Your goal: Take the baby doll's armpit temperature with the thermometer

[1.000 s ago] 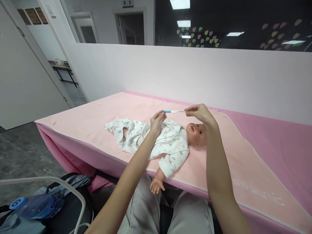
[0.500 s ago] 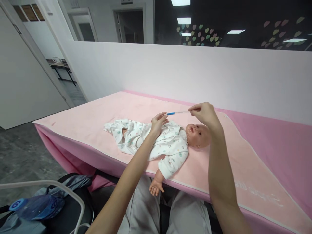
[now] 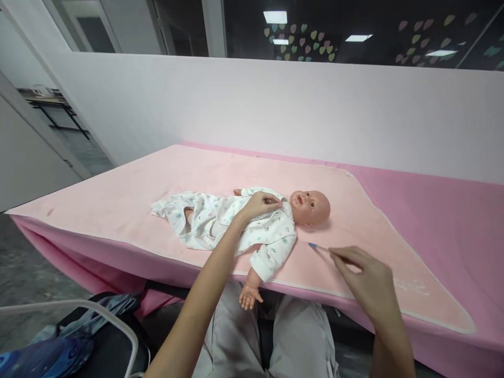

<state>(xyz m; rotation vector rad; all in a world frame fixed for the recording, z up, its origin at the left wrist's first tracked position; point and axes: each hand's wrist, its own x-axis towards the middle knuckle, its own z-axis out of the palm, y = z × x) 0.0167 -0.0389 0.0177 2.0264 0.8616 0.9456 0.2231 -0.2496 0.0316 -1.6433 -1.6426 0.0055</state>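
Observation:
A baby doll (image 3: 309, 208) lies on its back, its head to the right, dressed in a white patterned baby outfit (image 3: 271, 236). My left hand (image 3: 263, 205) rests over the chest, fingers closed together at the outfit's collar; fabric seems pinched between them, though the fingertips partly hide it. Out to the right, my right hand (image 3: 364, 273) pinches a thin thermometer-like stick (image 3: 318, 247) by one end. The stick's blue end points left, a little above the mat and apart from the doll. One doll hand (image 3: 250, 296) hangs over the front table edge.
A light pink mat (image 3: 129, 184) covers much of the pink-draped table (image 3: 444, 210). Behind it stands a white wall (image 3: 275, 110) with dark glass above. At lower left are a chair's pale armrest (image 3: 86, 304) and a blue plastic bottle (image 3: 51, 357).
My right hand has moved down and toward me with the stick, away from my left hand. The left hand has shifted to the doll's collar. The view has turned slightly right.

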